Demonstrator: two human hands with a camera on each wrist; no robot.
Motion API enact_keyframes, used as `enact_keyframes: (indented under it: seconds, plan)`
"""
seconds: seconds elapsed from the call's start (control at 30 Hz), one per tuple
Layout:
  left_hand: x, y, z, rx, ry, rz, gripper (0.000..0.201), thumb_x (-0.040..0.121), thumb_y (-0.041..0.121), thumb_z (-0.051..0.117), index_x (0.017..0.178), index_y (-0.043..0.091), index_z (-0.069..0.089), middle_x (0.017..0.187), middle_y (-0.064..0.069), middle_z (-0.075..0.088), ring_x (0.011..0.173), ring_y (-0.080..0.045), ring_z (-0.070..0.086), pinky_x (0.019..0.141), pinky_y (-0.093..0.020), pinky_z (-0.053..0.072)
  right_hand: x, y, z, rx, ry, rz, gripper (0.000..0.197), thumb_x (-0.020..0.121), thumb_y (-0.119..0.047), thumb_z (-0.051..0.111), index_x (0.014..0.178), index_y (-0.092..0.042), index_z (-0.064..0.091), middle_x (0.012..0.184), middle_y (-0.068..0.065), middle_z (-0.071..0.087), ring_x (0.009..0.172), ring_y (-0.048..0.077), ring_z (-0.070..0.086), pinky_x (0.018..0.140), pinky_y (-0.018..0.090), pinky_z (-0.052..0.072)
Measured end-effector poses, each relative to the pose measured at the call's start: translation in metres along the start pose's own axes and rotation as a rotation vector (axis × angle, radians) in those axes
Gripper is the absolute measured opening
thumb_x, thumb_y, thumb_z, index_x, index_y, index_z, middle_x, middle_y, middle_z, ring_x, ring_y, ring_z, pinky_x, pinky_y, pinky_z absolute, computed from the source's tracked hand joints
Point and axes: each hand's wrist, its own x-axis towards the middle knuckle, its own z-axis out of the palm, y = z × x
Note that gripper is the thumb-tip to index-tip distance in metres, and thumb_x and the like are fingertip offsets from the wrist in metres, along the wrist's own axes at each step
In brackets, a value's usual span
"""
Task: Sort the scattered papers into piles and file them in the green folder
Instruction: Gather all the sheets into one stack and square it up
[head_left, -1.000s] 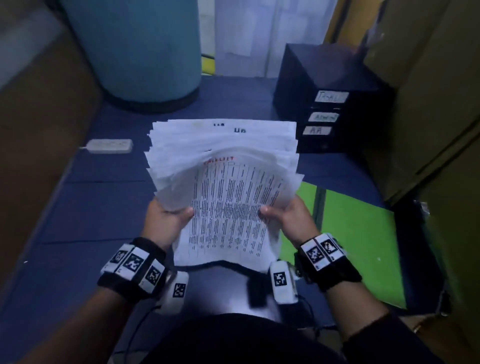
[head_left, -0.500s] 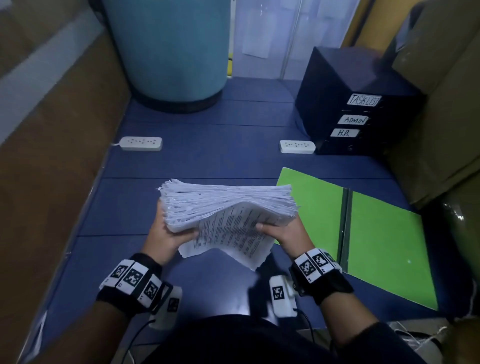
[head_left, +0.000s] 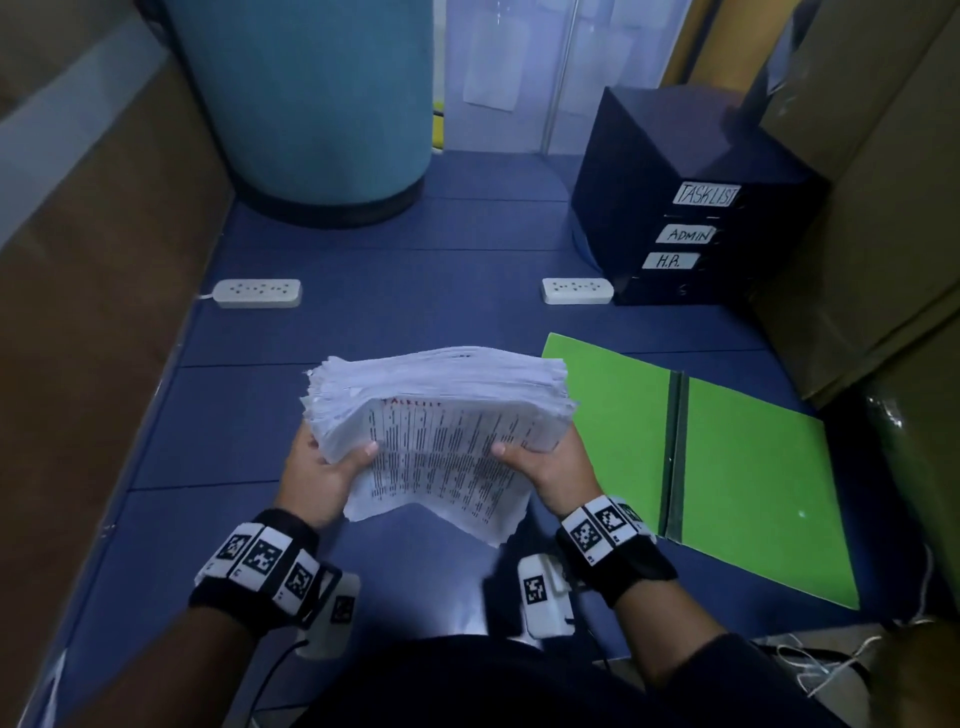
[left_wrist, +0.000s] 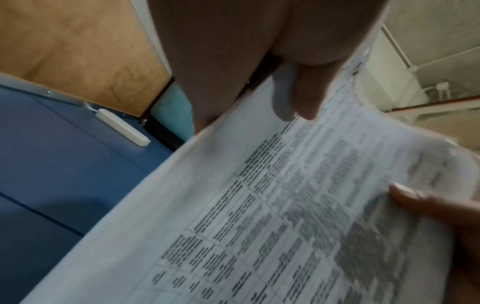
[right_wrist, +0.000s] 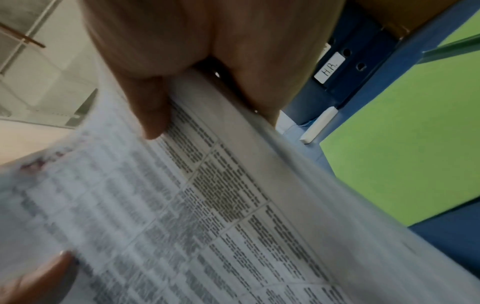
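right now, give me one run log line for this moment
left hand: grips paper stack | right hand: grips same stack | green folder: open, flat on mat, right of stack, no papers in it

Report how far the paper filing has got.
Done: the papers are gathered into one thick stack, and the green folder lies open on the blue floor to the right. In hand: the left hand and right hand grip the stack's near edges, a printed sheet headed in red facing up. Left: no separate piles are visible, and nothing lies in the folder.
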Motion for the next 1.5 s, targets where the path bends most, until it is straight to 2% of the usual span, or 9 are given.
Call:
enact_keyframes:
  seconds: [0.43, 0.6, 0.8, 0.93, 1.03, 1.23, 1.33, 1.4, 1.5]
  plan:
    - [0.006, 0.004, -0.011, 0.009, -0.002, 0.078, 0.077, 0.055, 0.017, 0.088, 0.118, -0.008, 0.053, 0.108, -0.01, 0.067, 0.096, -0.017, 0.066, 0.08, -0.019, 0.053, 0.017, -0.017, -0.012, -0.026, -0.058, -0.05, 0.056, 0.066, 0.0, 0.081, 0.116, 0.001, 0.058, 0.102, -0.003, 0.073, 0.099, 0.013, 0.067, 0.091, 0.03, 0.051]
    - [-0.005, -0.014, 0.003, 0.167, -0.052, 0.058, 0.033, 0.073, -0.01, 0.073, 0.089, 0.016, 0.062, 0.073, 0.028, 0.068, 0.074, 0.017, 0.061, 0.072, -0.003, 0.045, 0.014, 0.017, -0.012, -0.13, -0.083, 0.03, 0.044, 0.062, -0.009, 0.076, 0.104, -0.016, 0.065, 0.105, 0.005, 0.071, 0.102, 0.022, 0.066, 0.099, 0.044, 0.047]
    - [-0.004, 0.005, -0.008, 0.102, 0.04, -0.013, 0.03, 0.068, -0.017, 0.073, 0.081, 0.01, 0.067, 0.061, 0.021, 0.067, 0.063, 0.006, 0.064, 0.061, -0.007, 0.048, 0.013, -0.008, -0.006, -0.201, -0.082, 0.019, 0.032, 0.069, 0.005, 0.076, 0.1, 0.002, 0.07, 0.093, -0.006, 0.075, 0.089, 0.009, 0.069, 0.086, 0.028, 0.051]
    - [0.002, 0.04, -0.039, 0.121, 0.041, 0.125, 0.098, 0.06, 0.002, 0.085, 0.136, 0.032, 0.031, 0.128, 0.013, 0.053, 0.111, 0.013, 0.051, 0.097, -0.015, 0.04, 0.013, -0.065, -0.015, -0.558, -0.147, -0.209, 0.03, 0.072, 0.004, 0.069, 0.095, -0.015, 0.068, 0.083, -0.013, 0.071, 0.078, 0.002, 0.064, 0.077, 0.022, 0.05]
    - [-0.001, 0.084, -0.042, 0.387, -0.094, 0.317, 0.119, 0.048, 0.038, 0.086, 0.136, 0.056, 0.009, 0.15, 0.02, 0.024, 0.136, 0.012, 0.021, 0.109, -0.009, 0.018, 0.014, -0.108, -0.018, -0.878, -0.243, -0.322, 0.022, 0.074, -0.006, 0.063, 0.093, -0.016, 0.062, 0.081, -0.002, 0.068, 0.079, 0.019, 0.061, 0.072, 0.032, 0.048]
    - [-0.007, 0.088, 0.024, 0.325, -0.252, 0.325, 0.051, 0.066, 0.011, 0.084, 0.108, 0.028, 0.062, 0.104, 0.012, 0.071, 0.095, -0.001, 0.064, 0.084, -0.016, 0.047, 0.011, -0.155, -0.008, -1.211, -0.355, -0.307, 0.016, 0.08, -0.012, 0.061, 0.089, -0.019, 0.049, 0.073, 0.0, 0.051, 0.079, 0.027, 0.051, 0.065, 0.033, 0.041]
    - [-0.012, 0.082, 0.04, 0.179, -0.122, 0.353, 0.037, 0.072, -0.007, 0.076, 0.091, 0.025, 0.069, 0.087, 0.012, 0.074, 0.081, -0.006, 0.068, 0.074, -0.019, 0.052, 0.015, -0.149, -0.012, -1.28, -0.217, -0.31, 0.023, 0.081, -0.02, 0.065, 0.097, -0.023, 0.048, 0.085, -0.001, 0.057, 0.096, 0.027, 0.055, 0.11, 0.045, 0.028]
    - [-0.011, 0.085, 0.041, 0.089, -0.087, 0.316, 0.034, 0.072, -0.015, 0.071, 0.089, 0.015, 0.068, 0.076, 0.017, 0.072, 0.073, -0.001, 0.066, 0.069, -0.014, 0.052, 0.013, -0.139, -0.022, -1.235, 0.078, -0.37, 0.053, 0.074, -0.033, 0.076, 0.119, -0.024, 0.05, 0.121, -0.001, 0.056, 0.122, 0.021, 0.047, 0.114, 0.054, 0.003]
    - [-0.007, 0.087, 0.026, -0.098, -0.026, 0.233, 0.033, 0.073, -0.015, 0.068, 0.096, 0.008, 0.066, 0.087, 0.006, 0.075, 0.085, -0.013, 0.07, 0.081, -0.026, 0.057, 0.003, -0.121, -0.046, -0.847, 0.49, -0.381, 0.1, 0.059, -0.041, 0.086, 0.141, -0.015, 0.035, 0.147, 0.005, 0.035, 0.137, 0.021, 0.031, 0.116, 0.049, 0.016]
